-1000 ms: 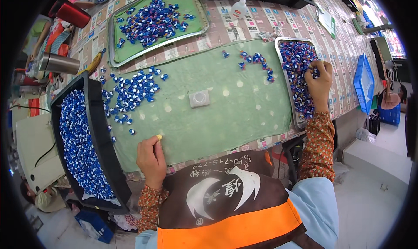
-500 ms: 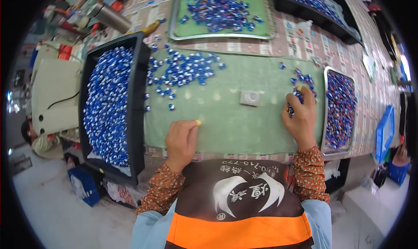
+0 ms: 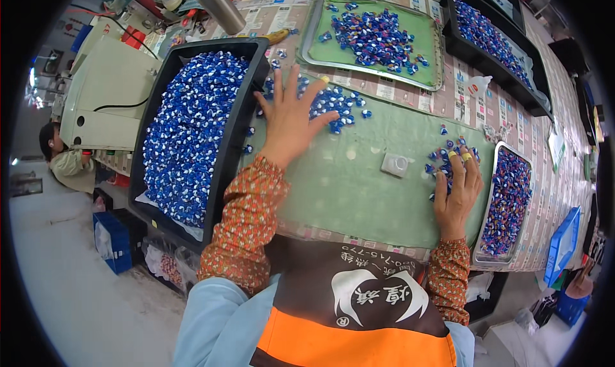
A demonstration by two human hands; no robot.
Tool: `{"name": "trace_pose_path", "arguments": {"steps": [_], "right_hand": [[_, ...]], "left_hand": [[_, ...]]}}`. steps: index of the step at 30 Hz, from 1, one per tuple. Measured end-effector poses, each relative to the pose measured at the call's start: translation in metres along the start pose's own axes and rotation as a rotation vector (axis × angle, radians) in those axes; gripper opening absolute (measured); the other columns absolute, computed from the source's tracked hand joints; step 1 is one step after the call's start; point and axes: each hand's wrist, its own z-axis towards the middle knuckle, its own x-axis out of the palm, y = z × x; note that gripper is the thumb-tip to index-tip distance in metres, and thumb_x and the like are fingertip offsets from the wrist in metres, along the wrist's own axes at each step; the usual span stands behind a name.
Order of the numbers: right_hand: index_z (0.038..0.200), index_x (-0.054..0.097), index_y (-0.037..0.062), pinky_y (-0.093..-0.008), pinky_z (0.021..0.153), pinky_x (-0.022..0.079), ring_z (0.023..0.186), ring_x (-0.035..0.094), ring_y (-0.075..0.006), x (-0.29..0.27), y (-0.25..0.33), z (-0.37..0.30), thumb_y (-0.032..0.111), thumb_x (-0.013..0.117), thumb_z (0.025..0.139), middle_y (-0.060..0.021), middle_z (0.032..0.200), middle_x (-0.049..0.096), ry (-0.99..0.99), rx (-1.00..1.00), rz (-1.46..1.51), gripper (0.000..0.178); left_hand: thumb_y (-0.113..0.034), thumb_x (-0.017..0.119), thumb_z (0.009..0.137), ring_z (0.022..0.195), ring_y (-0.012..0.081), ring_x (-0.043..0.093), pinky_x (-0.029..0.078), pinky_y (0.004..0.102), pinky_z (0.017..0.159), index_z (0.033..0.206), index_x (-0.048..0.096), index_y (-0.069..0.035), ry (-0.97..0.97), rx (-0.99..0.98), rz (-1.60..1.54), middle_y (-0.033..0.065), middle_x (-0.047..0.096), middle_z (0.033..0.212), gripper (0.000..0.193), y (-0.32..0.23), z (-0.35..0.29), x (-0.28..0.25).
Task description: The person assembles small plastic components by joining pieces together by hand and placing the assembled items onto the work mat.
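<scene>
Likely light, slippery beads (image 3: pixel 348 105) by the mat's (image 3: pixel 333 187) left edge are best pinched by their sides; the left hand (image 3: pixel 289 125) is spread, empty-looking; the right hand (image 3: pixel 459 191) is bent, hold hidden.

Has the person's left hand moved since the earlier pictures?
Yes. Judged against the black bin, the left hand has moved forward, away from the body, to the loose blue-and-white pieces beside that bin.

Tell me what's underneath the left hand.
Small blue-and-white pieces show beside and between the spread fingers of the left hand, on a green sheet. Whatever lies directly beneath the palm is covered, so I can't tell.
</scene>
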Motion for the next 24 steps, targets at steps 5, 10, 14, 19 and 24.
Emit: {"name": "trace_pose_path", "arguments": {"steps": [5, 10, 14, 19, 24], "right_hand": [[0.135, 0.062, 0.0039, -0.0479, 0.113, 0.035, 0.137, 0.051, -0.0369, -0.001, -0.006, -0.006, 0.009, 0.065, 0.095, -0.0174, 0.141, 0.06, -0.013, 0.033, 0.006, 0.04], [0.13, 0.064, 0.001, -0.0456, 0.111, 0.038, 0.129, 0.056, -0.0348, -0.005, -0.014, -0.011, 0.003, 0.063, 0.097, -0.0181, 0.137, 0.063, -0.096, 0.075, 0.066, 0.033], [0.128, 0.066, 0.0, -0.045, 0.108, 0.041, 0.124, 0.058, -0.0345, -0.012, -0.012, -0.018, 0.001, 0.064, 0.097, -0.018, 0.131, 0.065, -0.118, 0.069, 0.072, 0.031], [0.124, 0.068, -0.0008, -0.0444, 0.105, 0.044, 0.12, 0.059, -0.0351, -0.02, -0.007, -0.029, 0.0, 0.065, 0.096, -0.0181, 0.125, 0.066, -0.122, 0.088, 0.108, 0.028], [0.121, 0.069, -0.0016, -0.0445, 0.101, 0.046, 0.116, 0.06, -0.0362, -0.025, 0.0, -0.033, -0.002, 0.068, 0.093, -0.0182, 0.119, 0.067, -0.115, 0.109, 0.096, 0.028]], "left_hand": [[-0.051, 0.065, 0.097, 0.153, 0.0406, 0.028, 0.011, 0.0846, 0.111, 0.144, 0.058, -0.028, 0.118, 0.022, -0.076, 0.0057, 0.04, 0.163, 0.052, 0.002, -0.001, 0.018], [-0.047, 0.065, 0.097, 0.151, 0.0413, 0.031, 0.016, 0.0763, 0.116, 0.144, 0.058, -0.026, 0.125, 0.166, -0.207, 0.0061, 0.043, 0.161, 0.052, -0.007, -0.026, 0.015], [-0.055, 0.066, 0.095, 0.156, 0.0437, 0.02, 0.011, 0.0768, 0.116, 0.149, 0.054, -0.027, 0.188, 0.11, -0.137, 0.0104, 0.03, 0.169, 0.062, -0.026, -0.048, 0.002], [-0.055, 0.065, 0.096, 0.158, 0.0419, 0.018, 0.012, 0.0737, 0.119, 0.153, 0.049, -0.026, 0.14, 0.166, -0.185, 0.011, 0.028, 0.17, 0.066, -0.043, -0.021, -0.002], [-0.049, 0.065, 0.098, 0.158, 0.0392, 0.019, 0.017, 0.069, 0.121, 0.153, 0.048, -0.02, 0.191, 0.285, -0.137, 0.0115, 0.028, 0.17, 0.065, -0.052, 0.011, 0.027]]}}
